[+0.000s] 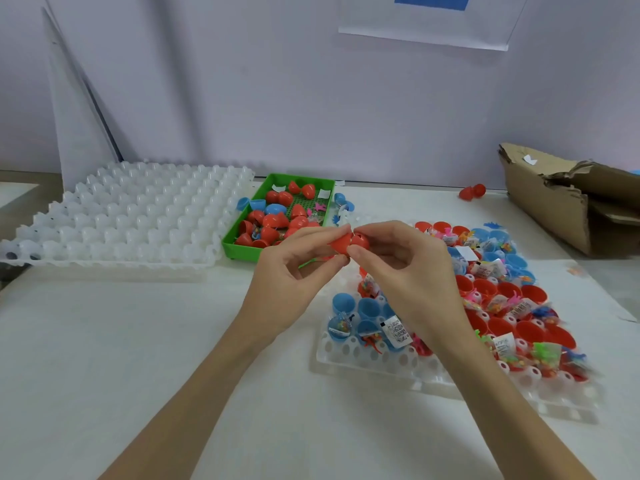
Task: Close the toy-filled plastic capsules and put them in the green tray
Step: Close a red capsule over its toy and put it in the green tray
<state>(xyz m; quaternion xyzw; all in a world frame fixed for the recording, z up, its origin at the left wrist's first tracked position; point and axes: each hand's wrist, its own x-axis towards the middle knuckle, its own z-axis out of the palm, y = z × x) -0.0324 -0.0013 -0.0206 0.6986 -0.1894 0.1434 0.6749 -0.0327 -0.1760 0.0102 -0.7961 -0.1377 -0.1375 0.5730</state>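
Both hands hold one red capsule above the table, in front of the green tray. My left hand pinches its left half and my right hand pinches its right half, which is partly hidden by the fingers. The two halves sit side by side, hinged apart. The green tray holds several red capsules and a blue one. A white holder tray at the right carries several open red and blue capsule halves with small wrapped toys in them.
A large white moulded tray lies at the left, beside the green tray. A torn cardboard box stands at the back right. One red capsule lies alone near the wall. Blue capsule halves lie against the green tray.
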